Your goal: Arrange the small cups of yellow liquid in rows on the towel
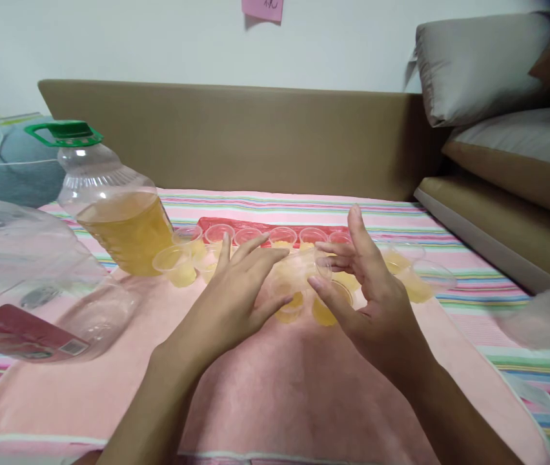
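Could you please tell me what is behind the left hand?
Beyond the left hand, clear plastic cups and part of a red object show; whatever lies directly behind the hand is covered.

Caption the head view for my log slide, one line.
Left hand and right hand, both open, among clear cups of yellow liquid, a green-capped bottle standing to the left.

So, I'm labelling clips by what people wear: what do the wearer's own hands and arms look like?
The left hand and right hand are gloveless, with slim fingers. No sleeve, watch or bracelet shows on the left forearm or right forearm, and I see no rings.
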`<state>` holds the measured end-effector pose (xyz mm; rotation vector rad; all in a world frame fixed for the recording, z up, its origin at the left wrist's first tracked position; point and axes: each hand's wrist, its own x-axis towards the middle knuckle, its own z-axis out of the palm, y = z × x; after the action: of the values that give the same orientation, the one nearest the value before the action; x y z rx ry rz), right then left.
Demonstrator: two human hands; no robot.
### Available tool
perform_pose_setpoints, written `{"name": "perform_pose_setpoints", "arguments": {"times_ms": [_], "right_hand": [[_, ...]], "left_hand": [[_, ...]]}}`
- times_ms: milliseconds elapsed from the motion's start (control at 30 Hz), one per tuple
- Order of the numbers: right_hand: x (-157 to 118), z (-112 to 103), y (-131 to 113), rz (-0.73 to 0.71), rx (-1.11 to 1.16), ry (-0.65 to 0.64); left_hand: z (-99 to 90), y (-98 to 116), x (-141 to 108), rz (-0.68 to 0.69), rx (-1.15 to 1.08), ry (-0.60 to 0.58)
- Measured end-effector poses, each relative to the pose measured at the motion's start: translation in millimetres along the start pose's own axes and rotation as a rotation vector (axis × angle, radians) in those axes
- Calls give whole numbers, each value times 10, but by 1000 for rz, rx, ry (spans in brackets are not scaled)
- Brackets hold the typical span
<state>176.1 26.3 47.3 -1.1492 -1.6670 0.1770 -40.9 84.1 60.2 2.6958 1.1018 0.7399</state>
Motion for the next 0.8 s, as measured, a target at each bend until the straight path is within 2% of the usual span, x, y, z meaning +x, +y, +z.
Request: {"name": "perform_pose_setpoints", "arguments": {"times_ms": [233, 367, 533, 800], "right_hand": [[-11, 18, 3, 11, -15, -14], [-6, 24, 2, 28, 16, -4], [24, 4, -13, -92, -53, -26], [15, -5, -25, -89, -60, -6]], "left_hand": [[1, 11, 6, 6, -8, -68], [-7, -2, 11, 10, 10, -62], [-14, -24, 3, 24, 23, -66], [16, -35, 1, 14, -22, -77]]}}
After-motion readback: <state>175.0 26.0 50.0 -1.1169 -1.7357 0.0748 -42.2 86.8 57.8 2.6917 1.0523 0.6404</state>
